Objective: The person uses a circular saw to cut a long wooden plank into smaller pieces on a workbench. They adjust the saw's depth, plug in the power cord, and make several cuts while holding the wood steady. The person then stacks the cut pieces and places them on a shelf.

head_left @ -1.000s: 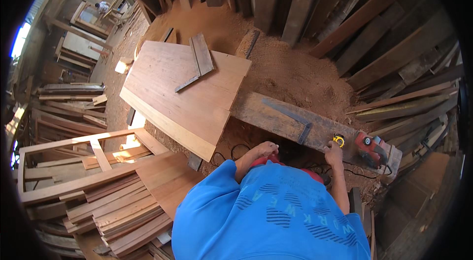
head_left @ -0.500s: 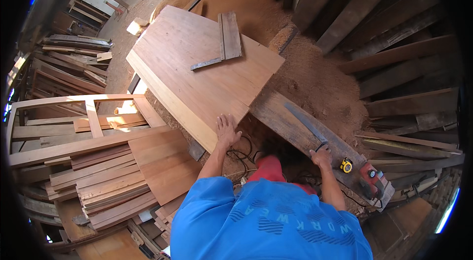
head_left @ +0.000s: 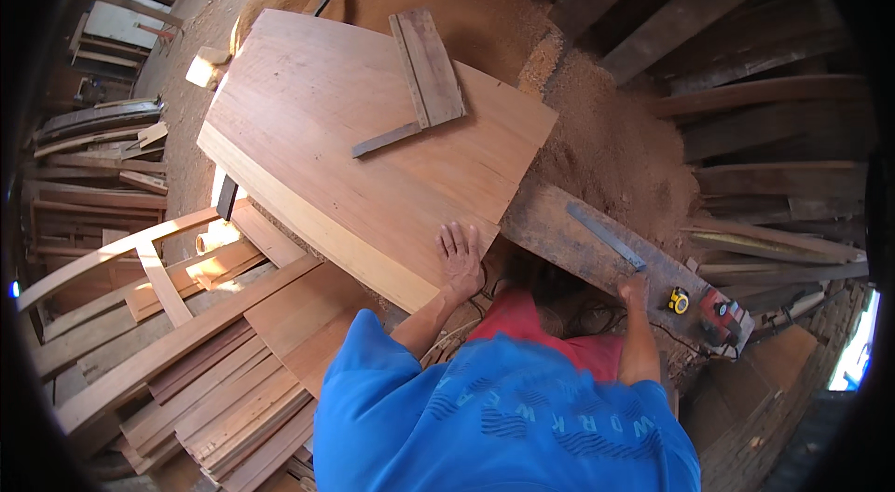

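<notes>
My left hand [head_left: 459,261] lies with fingers spread on the near corner of a large light-brown wooden panel [head_left: 308,110]. Across that panel rests a weathered short board [head_left: 435,73], and a narrow grey bar [head_left: 386,139] meets its lower end at an angle. To the right, my right hand [head_left: 633,289] is at the near end of a long, flat blue-grey bladed tool [head_left: 604,236]. Its fingers look curled around that end and hide it. The blade lies along a dusty, dark bench plank [head_left: 545,222]. Close by on the plank is a yellow-and-black tape measure [head_left: 679,300].
A red-and-grey power tool [head_left: 726,317] with a cord sits at the plank's right end. Sawdust [head_left: 611,152] is heaped beyond the panel. Stacked boards [head_left: 219,389] and a wooden frame [head_left: 163,278] stand at left. Planks [head_left: 774,180] lean along the right.
The view has shifted, so the panel's near corner, the plank and both hands appear farther right. Both hands keep about the same places on the panel and at the blade's end.
</notes>
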Demonstrator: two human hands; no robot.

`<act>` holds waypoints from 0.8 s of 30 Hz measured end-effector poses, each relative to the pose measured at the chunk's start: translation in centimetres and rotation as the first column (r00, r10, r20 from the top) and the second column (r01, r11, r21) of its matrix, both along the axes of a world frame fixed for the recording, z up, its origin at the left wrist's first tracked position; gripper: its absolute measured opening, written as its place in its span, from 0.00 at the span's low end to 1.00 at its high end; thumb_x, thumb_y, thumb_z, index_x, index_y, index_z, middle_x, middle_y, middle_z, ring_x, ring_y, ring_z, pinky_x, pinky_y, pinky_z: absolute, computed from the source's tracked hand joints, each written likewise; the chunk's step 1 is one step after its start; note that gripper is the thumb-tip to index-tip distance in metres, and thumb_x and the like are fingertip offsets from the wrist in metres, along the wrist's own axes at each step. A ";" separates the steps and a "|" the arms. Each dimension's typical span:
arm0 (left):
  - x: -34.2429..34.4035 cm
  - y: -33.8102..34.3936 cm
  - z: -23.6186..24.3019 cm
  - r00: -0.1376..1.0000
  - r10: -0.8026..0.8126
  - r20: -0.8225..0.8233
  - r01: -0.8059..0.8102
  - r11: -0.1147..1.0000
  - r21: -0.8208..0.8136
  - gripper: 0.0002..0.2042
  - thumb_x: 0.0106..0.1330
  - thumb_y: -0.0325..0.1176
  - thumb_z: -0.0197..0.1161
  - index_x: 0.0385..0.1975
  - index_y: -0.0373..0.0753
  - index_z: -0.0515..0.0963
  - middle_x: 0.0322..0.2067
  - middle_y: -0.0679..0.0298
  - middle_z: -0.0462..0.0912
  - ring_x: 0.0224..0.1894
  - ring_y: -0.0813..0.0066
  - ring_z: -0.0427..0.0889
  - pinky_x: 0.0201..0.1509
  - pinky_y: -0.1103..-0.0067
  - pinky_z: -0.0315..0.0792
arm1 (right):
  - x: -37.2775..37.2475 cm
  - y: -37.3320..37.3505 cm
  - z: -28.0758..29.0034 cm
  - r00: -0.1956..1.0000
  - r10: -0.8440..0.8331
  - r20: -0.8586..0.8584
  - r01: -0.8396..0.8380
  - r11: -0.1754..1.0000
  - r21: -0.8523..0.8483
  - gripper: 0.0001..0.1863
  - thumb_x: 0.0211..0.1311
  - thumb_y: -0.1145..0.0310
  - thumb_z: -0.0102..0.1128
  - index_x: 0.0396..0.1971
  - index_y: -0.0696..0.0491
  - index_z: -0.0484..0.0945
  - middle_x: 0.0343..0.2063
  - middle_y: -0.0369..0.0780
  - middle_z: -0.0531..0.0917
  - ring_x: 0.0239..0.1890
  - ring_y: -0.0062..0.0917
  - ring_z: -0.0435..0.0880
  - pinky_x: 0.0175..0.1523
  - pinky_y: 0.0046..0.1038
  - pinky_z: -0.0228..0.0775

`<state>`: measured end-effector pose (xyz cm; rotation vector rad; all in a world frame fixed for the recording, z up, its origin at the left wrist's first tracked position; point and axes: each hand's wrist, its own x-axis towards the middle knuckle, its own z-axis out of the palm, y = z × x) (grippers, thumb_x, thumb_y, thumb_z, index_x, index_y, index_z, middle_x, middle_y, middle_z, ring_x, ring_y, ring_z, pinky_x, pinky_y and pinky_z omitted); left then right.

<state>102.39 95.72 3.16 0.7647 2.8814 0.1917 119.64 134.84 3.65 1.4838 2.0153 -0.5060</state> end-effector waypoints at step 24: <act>-27.6 -3.7 4.2 0.946 0.301 -0.117 -0.303 0.953 0.005 0.44 0.61 0.47 0.65 0.73 0.33 0.52 0.73 0.39 0.50 0.77 0.41 0.45 0.77 0.50 0.41 | 1.7 -3.7 -0.5 0.949 -0.066 -0.308 0.112 0.985 0.135 0.36 0.59 0.58 0.65 0.61 0.66 0.67 0.53 0.62 0.78 0.62 0.56 0.72 0.65 0.46 0.67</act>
